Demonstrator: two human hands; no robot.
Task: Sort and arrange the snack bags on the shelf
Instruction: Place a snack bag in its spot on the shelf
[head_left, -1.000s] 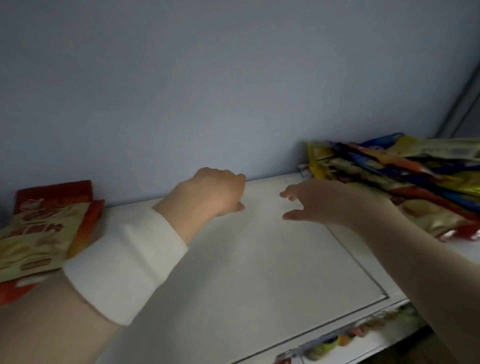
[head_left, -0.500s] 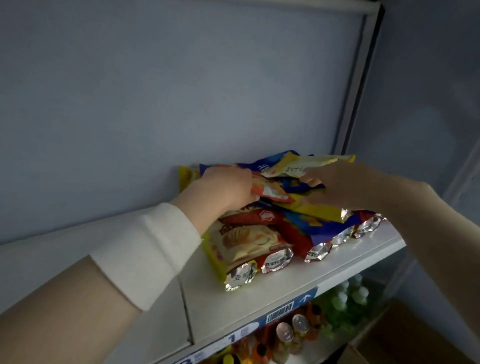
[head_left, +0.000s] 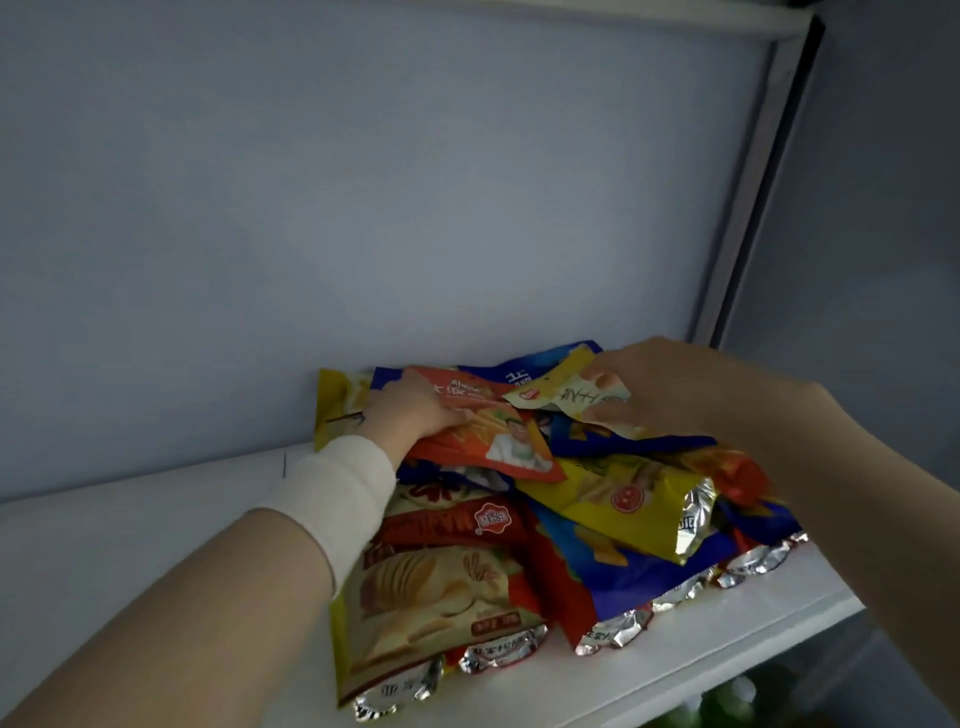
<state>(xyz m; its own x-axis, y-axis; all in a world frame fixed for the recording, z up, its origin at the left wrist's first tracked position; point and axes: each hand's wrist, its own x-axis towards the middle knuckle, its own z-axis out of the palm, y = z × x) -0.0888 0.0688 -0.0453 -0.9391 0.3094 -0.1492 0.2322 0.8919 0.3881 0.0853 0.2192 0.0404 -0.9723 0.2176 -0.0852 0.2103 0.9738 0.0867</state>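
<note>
At the near edge of the white shelf (head_left: 519, 691), foil-ended snack bags lie in one mixed heap. A cream-and-red chip bag (head_left: 415, 587) is nearest on the left, and a yellow bag (head_left: 613, 504) tilts across a blue bag (head_left: 608, 587) to its right. Farther in, the left hand (head_left: 410, 410) grips an orange bag (head_left: 493, 441) atop the heap. To its right, the right hand (head_left: 670, 389) pinches a pale yellow bag (head_left: 566, 400). Judging by the jumble, sorting has barely begun, and nearly every bag awaits grouping and lining up.
</note>
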